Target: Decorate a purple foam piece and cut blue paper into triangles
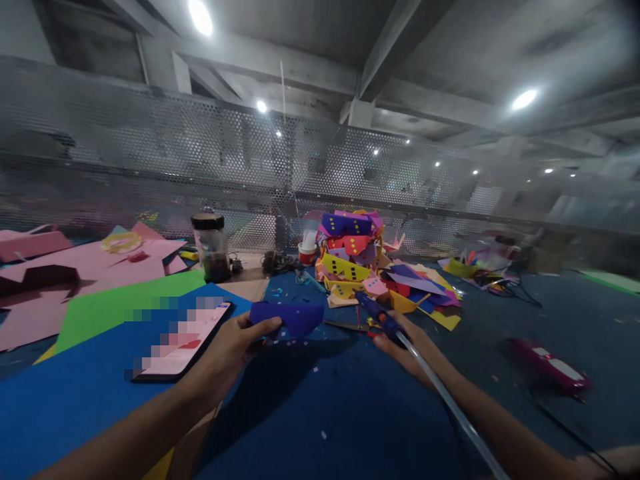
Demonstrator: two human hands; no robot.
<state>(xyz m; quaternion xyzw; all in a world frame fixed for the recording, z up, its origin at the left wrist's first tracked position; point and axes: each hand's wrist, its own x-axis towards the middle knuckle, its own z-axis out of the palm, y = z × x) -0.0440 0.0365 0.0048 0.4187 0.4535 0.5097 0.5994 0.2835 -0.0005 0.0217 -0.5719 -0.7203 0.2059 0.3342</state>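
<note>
My left hand (253, 337) pinches a dark blue-purple paper piece (300, 319) by its left end, thumb on top, above the blue table. In my right hand (407, 343) is a blue hot glue gun (383, 315), its nozzle pointing up and left towards the paper pile. A long clear glue stick (450, 403) runs out of its back towards me. Scissors (347, 325) lie just left of my right hand, partly hidden by it and the glue gun. Beyond both hands rises a heap of coloured paper pieces (350, 257), several marked with small squares.
Left are a phone (187, 347), a green paper sheet (115, 303), pink sheets (95, 267) and a dark-lidded jar (210, 247). A paper cup (307, 252) stands by the heap. Right lies a magenta device (547, 365) with a cord. Perforated metal panel (240, 153) closes the back.
</note>
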